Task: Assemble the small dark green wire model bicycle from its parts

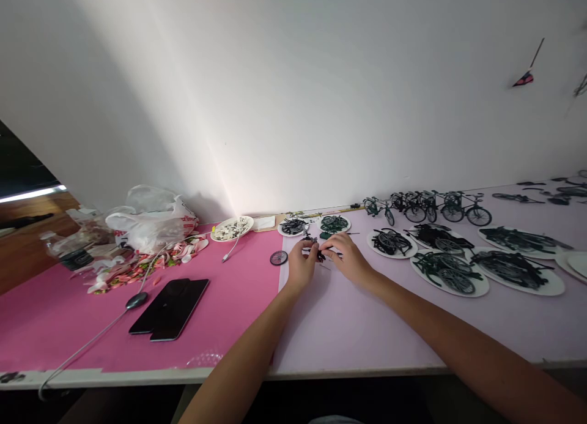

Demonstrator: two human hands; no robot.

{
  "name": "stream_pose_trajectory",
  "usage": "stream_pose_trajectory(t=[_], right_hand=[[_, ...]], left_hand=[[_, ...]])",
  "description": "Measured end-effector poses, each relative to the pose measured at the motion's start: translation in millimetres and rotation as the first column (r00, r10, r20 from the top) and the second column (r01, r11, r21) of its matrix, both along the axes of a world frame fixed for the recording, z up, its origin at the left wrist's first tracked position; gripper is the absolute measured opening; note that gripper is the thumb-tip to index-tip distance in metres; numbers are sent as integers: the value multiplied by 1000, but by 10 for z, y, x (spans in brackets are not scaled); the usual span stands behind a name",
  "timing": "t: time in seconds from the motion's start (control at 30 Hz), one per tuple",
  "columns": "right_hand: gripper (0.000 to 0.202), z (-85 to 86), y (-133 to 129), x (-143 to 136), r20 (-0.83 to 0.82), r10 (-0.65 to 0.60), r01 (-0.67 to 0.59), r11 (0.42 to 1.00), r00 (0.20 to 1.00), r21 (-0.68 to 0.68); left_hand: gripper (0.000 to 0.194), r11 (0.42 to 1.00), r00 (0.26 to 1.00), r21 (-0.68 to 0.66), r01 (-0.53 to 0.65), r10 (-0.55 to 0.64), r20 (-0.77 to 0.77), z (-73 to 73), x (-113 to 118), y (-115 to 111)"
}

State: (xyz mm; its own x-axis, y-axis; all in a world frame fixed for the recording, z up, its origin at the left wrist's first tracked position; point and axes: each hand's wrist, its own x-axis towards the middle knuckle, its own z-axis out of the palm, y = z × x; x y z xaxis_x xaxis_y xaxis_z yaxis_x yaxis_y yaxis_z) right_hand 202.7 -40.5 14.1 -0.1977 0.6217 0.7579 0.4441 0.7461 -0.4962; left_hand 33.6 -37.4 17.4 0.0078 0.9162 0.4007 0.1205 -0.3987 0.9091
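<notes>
My left hand [301, 266] is closed, its thumb and fingers pinching a small dark model bicycle part [320, 255] above the pale pink mat. From the right, my right hand [347, 258] pinches at the same part, fingertips close to the left thumb. Fingers hide most of the piece. Left of my hands lies a loose black spoked wheel [278, 258]. Just behind them are a plate of dark small parts [293, 226] and a plate of green parts [334, 223].
Assembled model bicycles [454, 207] stand by the wall at right, behind several plates of bicycle parts [450, 273]. Leftward are a plate of white pieces [232, 229], two black phones [169, 308], a cable with a dark puck [136, 300], artificial petals, a plastic bag [151, 222] and a bottle.
</notes>
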Motion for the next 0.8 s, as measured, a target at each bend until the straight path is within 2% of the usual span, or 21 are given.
stream_pose_trajectory(t=[0.5, 0.67, 0.8], right_hand=[[12, 37, -31, -16, -32, -161, 163, 981, 986, 105], [9, 45, -26, -19, -40, -176, 180, 966, 984, 183], [8, 39, -18, -16, -40, -187, 191, 962, 982, 194]], left_hand=[[43, 998, 999, -35, 52, -52, 4, -42, 22, 1], [45, 995, 996, -47, 87, -87, 0, -71, 28, 12], [46, 993, 994, -62, 105, -105, 9, -84, 32, 16]])
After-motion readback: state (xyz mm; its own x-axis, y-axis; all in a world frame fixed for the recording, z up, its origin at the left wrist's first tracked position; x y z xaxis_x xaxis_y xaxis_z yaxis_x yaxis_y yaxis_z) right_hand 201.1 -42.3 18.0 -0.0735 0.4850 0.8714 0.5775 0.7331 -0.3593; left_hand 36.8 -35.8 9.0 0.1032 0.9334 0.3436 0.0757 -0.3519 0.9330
